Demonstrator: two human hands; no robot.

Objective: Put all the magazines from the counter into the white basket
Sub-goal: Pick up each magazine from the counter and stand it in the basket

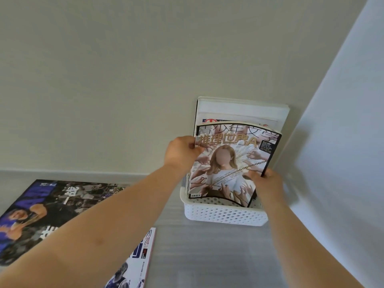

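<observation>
A white perforated basket (224, 215) stands on the grey counter against the wall. A magazine with a chained figure on its cover (230, 163) stands upright in it, bowed, with its lower edge inside the rim. My left hand (182, 152) pinches its upper left edge. My right hand (268, 181) grips its dark spine on the right. Behind it a pale, thick magazine (241, 111) stands upright in the basket. A dark basketball magazine (41, 215) lies flat on the counter at left. A white-covered one (137, 260) lies nearer, partly under my left forearm.
The basket sits in the corner where a beige wall (124, 69) meets a white side wall (342, 142). Bare grey counter (207, 256) stretches in front of the basket between my arms.
</observation>
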